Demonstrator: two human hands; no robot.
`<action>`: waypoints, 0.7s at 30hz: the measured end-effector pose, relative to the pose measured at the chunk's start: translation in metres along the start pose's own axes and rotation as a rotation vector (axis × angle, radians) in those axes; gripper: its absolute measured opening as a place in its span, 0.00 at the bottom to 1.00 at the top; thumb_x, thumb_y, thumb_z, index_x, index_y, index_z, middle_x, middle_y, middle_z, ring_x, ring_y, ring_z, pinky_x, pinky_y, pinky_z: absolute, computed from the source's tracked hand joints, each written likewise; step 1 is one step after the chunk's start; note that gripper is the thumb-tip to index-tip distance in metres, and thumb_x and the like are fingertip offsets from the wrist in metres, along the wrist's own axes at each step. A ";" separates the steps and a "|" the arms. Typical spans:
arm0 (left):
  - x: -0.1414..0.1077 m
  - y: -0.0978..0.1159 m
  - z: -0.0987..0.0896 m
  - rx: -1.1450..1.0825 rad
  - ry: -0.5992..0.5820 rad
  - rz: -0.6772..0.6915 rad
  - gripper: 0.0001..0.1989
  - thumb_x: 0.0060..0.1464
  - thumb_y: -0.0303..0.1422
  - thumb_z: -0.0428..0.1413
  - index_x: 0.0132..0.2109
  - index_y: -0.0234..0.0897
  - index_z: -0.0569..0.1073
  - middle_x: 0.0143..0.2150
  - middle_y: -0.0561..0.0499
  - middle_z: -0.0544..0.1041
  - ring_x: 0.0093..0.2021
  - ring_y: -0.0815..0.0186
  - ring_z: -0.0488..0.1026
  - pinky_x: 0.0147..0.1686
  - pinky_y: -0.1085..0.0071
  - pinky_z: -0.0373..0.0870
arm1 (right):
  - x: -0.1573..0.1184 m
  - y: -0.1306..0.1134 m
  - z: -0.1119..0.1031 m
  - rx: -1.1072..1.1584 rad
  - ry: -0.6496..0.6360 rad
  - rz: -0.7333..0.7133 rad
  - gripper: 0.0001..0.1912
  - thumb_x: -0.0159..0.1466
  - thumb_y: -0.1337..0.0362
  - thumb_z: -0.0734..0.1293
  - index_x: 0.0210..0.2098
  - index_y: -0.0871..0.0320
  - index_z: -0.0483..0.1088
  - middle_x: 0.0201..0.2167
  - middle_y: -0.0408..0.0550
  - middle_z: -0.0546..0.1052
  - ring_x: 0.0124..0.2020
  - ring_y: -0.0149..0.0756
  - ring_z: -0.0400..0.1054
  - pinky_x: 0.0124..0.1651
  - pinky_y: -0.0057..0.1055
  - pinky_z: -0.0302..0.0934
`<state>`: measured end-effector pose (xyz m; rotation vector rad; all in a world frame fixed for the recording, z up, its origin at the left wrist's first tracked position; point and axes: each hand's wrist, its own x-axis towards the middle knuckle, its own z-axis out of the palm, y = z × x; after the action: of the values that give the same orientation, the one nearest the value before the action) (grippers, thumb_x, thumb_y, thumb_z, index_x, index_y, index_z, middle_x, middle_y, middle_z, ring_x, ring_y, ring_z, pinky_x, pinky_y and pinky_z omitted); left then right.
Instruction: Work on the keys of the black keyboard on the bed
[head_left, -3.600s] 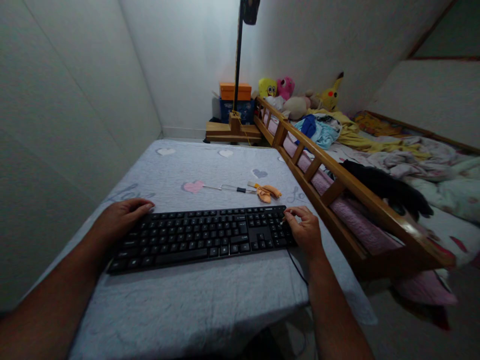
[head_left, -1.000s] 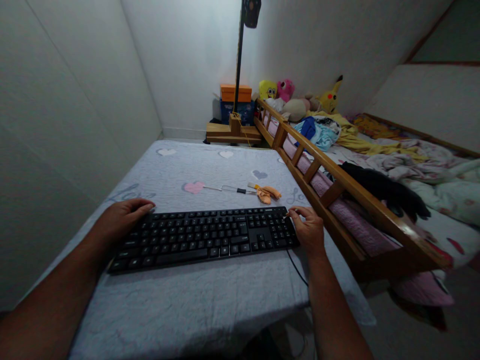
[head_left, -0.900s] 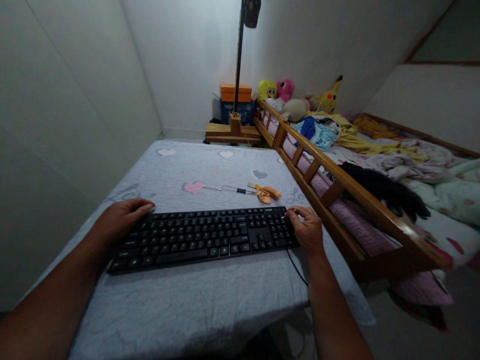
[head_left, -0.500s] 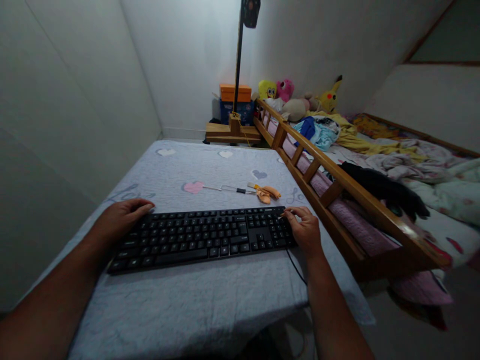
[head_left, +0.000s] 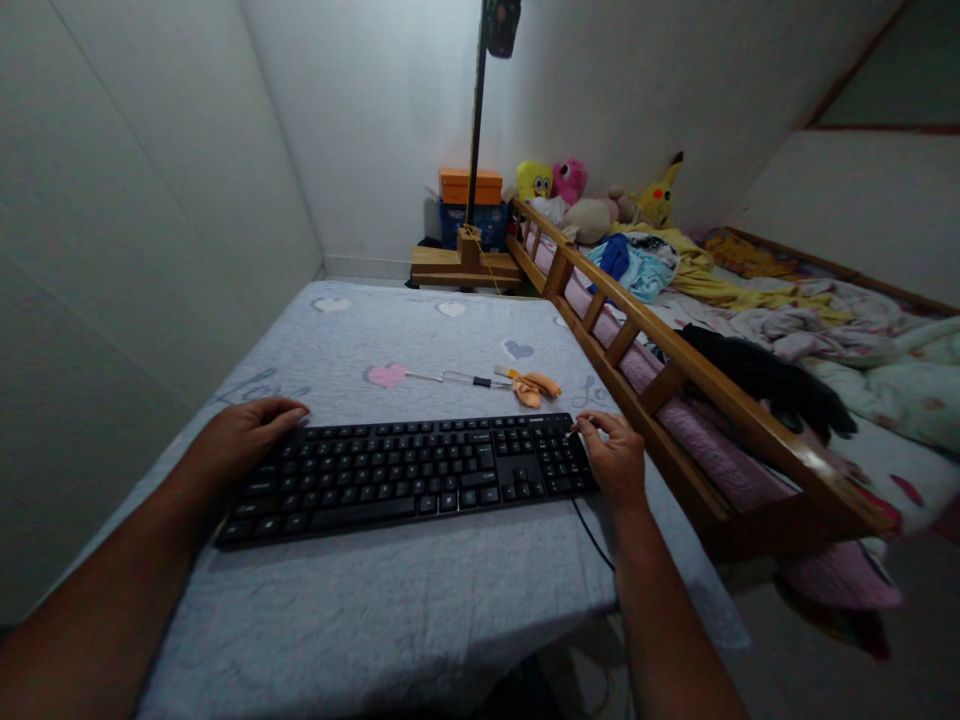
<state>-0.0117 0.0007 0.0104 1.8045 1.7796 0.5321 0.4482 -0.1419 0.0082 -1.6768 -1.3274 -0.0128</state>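
A black keyboard (head_left: 390, 470) lies across the light grey-blue cloth in front of me. My left hand (head_left: 251, 430) is at its left end, thumb and fingers closed against the back corner. Over the number keys at the right end, my right hand (head_left: 611, 450) pinches a thin pale-tipped stick (head_left: 574, 431) that looks like a cotton swab; its tip is at the keys. Behind the keyboard lie a wire keycap puller (head_left: 476, 380), a small brush with a yellow handle (head_left: 507, 371) and a crumpled orange cloth (head_left: 534, 387).
The keyboard's cable (head_left: 592, 535) runs off the near right side of the table (head_left: 360, 610). A wooden bed rail (head_left: 660, 350) stands close along the right. Beyond the table's far edge are a wooden stand (head_left: 466, 262) with a pole and an orange box (head_left: 470, 186).
My right hand has shifted slightly to the right over the number keys, with the cotton swab in its fingers. My left hand and the keyboard have stayed put.
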 end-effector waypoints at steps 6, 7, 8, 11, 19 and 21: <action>0.000 -0.001 -0.001 0.014 -0.014 -0.005 0.26 0.48 0.53 0.52 0.43 0.38 0.79 0.38 0.49 0.83 0.40 0.55 0.78 0.38 0.67 0.69 | 0.000 0.000 0.001 0.010 0.024 0.004 0.11 0.61 0.59 0.66 0.31 0.56 0.79 0.32 0.50 0.80 0.38 0.44 0.73 0.46 0.40 0.65; 0.000 -0.002 0.000 0.011 -0.017 -0.005 0.26 0.48 0.53 0.53 0.43 0.38 0.78 0.38 0.49 0.83 0.40 0.56 0.78 0.38 0.68 0.69 | 0.000 0.000 0.002 0.008 0.025 0.004 0.11 0.61 0.59 0.66 0.31 0.56 0.79 0.32 0.50 0.80 0.38 0.44 0.73 0.46 0.40 0.65; 0.001 -0.003 0.000 0.007 -0.020 -0.005 0.26 0.49 0.53 0.53 0.43 0.38 0.78 0.38 0.49 0.83 0.39 0.56 0.78 0.38 0.68 0.69 | 0.001 0.001 0.002 0.007 0.025 0.003 0.11 0.61 0.59 0.66 0.31 0.56 0.79 0.33 0.50 0.80 0.38 0.43 0.74 0.46 0.40 0.65; 0.003 -0.006 0.002 0.000 -0.025 -0.011 0.25 0.49 0.52 0.53 0.44 0.38 0.79 0.38 0.50 0.83 0.39 0.57 0.78 0.38 0.68 0.69 | 0.001 0.003 0.003 0.005 0.023 -0.007 0.11 0.61 0.58 0.66 0.32 0.55 0.79 0.33 0.50 0.80 0.38 0.43 0.73 0.46 0.40 0.65; 0.004 -0.008 0.002 0.008 0.001 0.008 0.24 0.50 0.51 0.53 0.43 0.38 0.79 0.37 0.50 0.83 0.38 0.58 0.78 0.38 0.69 0.69 | 0.001 0.004 0.005 0.012 0.018 -0.003 0.10 0.61 0.58 0.66 0.32 0.55 0.79 0.33 0.50 0.80 0.39 0.43 0.73 0.47 0.40 0.65; 0.003 -0.006 0.001 0.009 -0.005 0.005 0.24 0.49 0.51 0.53 0.42 0.38 0.79 0.36 0.50 0.83 0.37 0.58 0.78 0.38 0.69 0.69 | 0.000 0.003 0.004 0.004 0.011 0.001 0.10 0.62 0.59 0.66 0.31 0.55 0.78 0.33 0.50 0.80 0.39 0.43 0.73 0.47 0.40 0.64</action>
<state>-0.0157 0.0035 0.0053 1.8151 1.7778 0.5221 0.4485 -0.1390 0.0045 -1.6718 -1.3170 -0.0184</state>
